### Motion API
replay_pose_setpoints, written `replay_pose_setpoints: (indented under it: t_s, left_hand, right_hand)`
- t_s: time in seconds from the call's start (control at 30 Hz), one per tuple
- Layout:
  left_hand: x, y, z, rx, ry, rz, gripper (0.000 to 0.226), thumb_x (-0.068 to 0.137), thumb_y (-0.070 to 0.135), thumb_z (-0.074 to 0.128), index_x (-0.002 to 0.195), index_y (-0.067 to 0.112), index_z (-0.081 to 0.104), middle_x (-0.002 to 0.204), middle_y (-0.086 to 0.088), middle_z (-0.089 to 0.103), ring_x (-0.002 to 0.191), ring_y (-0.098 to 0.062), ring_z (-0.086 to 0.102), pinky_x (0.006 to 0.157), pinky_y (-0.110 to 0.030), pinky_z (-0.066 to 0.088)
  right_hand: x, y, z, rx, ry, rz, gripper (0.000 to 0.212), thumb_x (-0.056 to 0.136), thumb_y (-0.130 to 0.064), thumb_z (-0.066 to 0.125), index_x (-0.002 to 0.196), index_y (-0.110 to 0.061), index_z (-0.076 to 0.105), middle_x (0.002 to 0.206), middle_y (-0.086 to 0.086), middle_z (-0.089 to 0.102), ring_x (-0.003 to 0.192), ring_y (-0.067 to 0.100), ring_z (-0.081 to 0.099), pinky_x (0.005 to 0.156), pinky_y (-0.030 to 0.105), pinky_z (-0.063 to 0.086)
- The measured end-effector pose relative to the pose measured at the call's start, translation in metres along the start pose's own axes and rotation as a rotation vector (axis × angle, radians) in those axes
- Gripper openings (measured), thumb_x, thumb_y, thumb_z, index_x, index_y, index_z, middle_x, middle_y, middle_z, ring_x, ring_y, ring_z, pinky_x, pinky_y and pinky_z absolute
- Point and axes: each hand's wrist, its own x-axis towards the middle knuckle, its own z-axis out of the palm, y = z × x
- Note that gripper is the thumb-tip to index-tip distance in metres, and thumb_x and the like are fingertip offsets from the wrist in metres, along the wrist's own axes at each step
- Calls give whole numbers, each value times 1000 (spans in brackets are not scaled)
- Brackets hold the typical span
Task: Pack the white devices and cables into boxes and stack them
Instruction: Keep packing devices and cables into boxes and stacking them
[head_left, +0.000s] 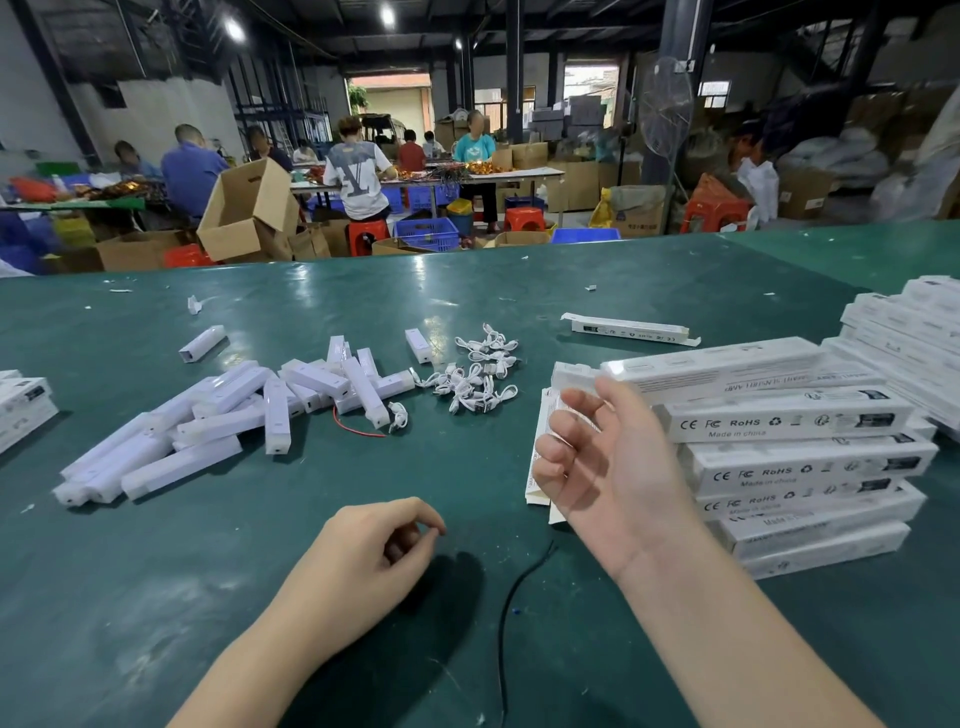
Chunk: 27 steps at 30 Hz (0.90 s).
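Both hands empty, fingers loosely curled: right hand beside boxes; devices lie far-left, nearer left hand.

Lighting, as I am reading it: ceiling lamps are glaring onto the green table (sheen mid-table); edges are bowing wide-angle; background workers are blurring softly.
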Motion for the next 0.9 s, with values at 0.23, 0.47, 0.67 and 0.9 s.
replay_pose_setpoints:
  t_s: [0.23, 0.47, 0.67, 0.9]
  left_hand:
    - [0, 1, 2, 11, -27, -26, 17, 88, 16, 63, 81, 30, 67, 64, 16, 57, 57, -7, 50, 58, -12, 40]
    - [2, -1, 1, 32, -39, -25, 21, 87, 14, 61, 81, 33, 66, 66, 16, 59, 58, -8, 51, 59, -15, 42]
    - [1, -2, 1, 32, -60, -41, 18, 87, 18, 60, 82, 34, 66, 66, 16, 62, 62, -9, 57, 63, -21, 47]
    - [0, -1, 1, 33, -47, -58, 18, 88, 21, 59, 81, 36, 65, 67, 15, 61, 63, -9, 56, 64, -22, 48]
  right_hand:
    - [2, 5, -2, -94, 31, -13, 42, 98, -48, 46, 79, -12, 56, 48, -2, 44, 38, 13, 41, 35, 22, 37]
    - [20, 14, -12, -798, 17, -229, 18, 94, -26, 54, 80, -21, 65, 75, -7, 62, 66, 9, 59, 60, 20, 47]
    - [43, 48, -45, -2174, -51, -302, 53, 100, -50, 33, 149, -33, 27, 159, 23, 9, 147, 34, 1, 119, 44, 4]
    - [46, 48, -42, -2392, 45, -368, 32, 100, -28, 39, 130, -24, 49, 126, 12, 52, 117, 31, 47, 104, 38, 29]
